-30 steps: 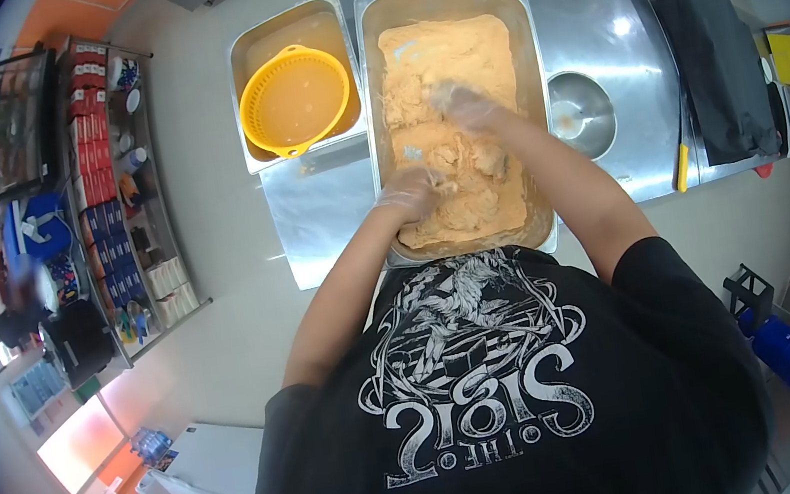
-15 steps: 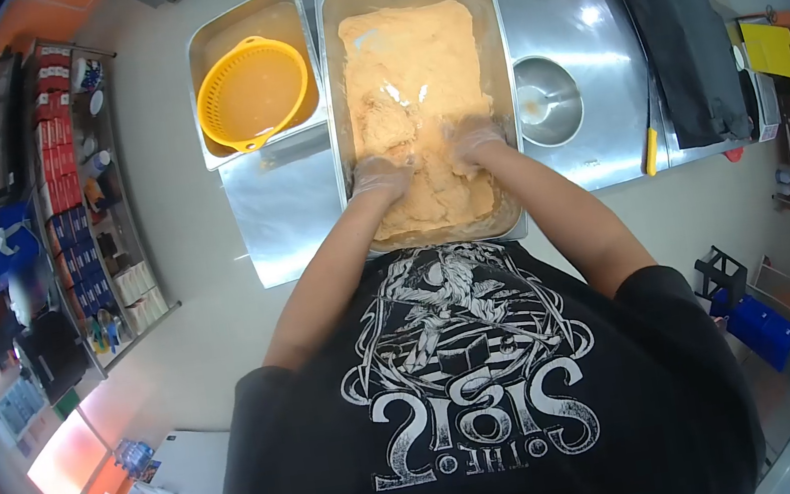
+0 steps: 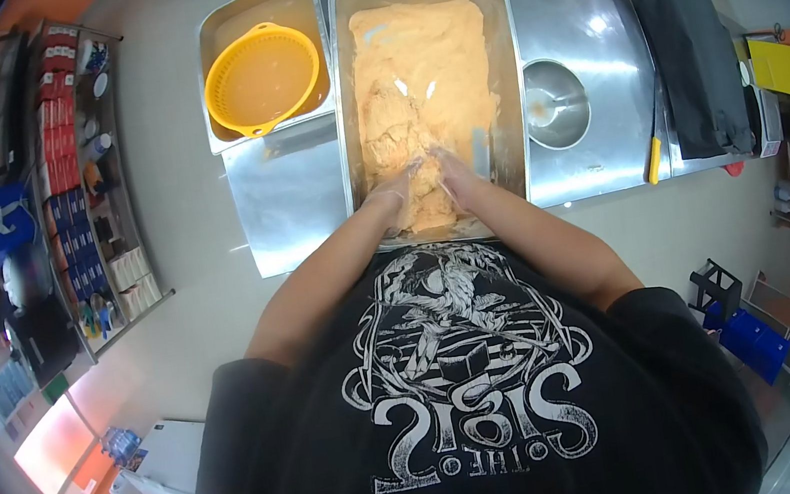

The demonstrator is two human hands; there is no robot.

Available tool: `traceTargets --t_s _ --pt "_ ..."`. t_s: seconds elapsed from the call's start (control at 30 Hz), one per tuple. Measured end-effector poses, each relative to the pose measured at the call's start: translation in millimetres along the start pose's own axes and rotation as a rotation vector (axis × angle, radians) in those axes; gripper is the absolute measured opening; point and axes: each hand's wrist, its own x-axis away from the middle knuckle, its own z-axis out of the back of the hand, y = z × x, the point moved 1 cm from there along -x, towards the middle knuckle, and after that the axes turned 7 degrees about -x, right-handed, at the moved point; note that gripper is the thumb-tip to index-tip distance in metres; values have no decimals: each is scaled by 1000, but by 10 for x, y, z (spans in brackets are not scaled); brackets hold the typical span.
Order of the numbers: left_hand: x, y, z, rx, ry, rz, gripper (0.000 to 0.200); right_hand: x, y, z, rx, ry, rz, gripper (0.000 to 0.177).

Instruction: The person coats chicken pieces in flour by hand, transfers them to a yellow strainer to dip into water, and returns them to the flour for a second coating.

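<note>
A deep metal pan [image 3: 501, 50] in front of me holds a thick bed of orange-tan floury mix [image 3: 433, 50], rough and lumpy on its left side. Both hands wear clear plastic gloves and are low in the near end of the pan. My left hand [image 3: 397, 189] presses the left side of a clump of the mix [image 3: 424, 189]. On its other side, my right hand [image 3: 452, 174] leans in with fingers angled to the middle. The fingers are partly buried. Whether a piece of food lies inside the clump cannot be seen.
On the left, a yellow strainer basket [image 3: 310, 75] sits in a second metal pan [image 3: 216, 136] of cloudy liquid. A steel bowl [image 3: 576, 100] stands right of the big pan on the steel table [image 3: 605, 162]. Farther right are a yellow-handled tool [image 3: 653, 160] and a black cover [image 3: 689, 64].
My hands have come closer together, the right one moving left, and gathered mix between them. A strip of bare pan bottom now shows at the right. The view has shifted slightly.
</note>
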Motion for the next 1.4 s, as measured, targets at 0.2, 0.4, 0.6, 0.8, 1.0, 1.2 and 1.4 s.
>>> traceTargets --t_s 0.2,0.4,0.6,0.8,1.0,1.2,1.4 --pt "91 238 -108 283 -67 42 50 -210 -134 273 -293 10 18 54" --pt "437 679 75 -429 332 -389 56 646 -1120 85 1028 300 500 58" --pt "865 998 280 -1020 236 -226 63 580 -1509 -164 1056 20 745 50" --pt "837 1072 350 -1100 188 -271 56 -918 -1262 -85 1719 25 1653 46" --pt "319 1120 495 -491 623 -602 46 -1 -867 -471 1080 -580 776 49" --pt "57 1308 345 -1062 539 -464 63 659 -1252 -90 893 -423 337 57" --pt "-232 928 169 -1271 181 -314 65 283 -714 417 1810 -208 142 54"
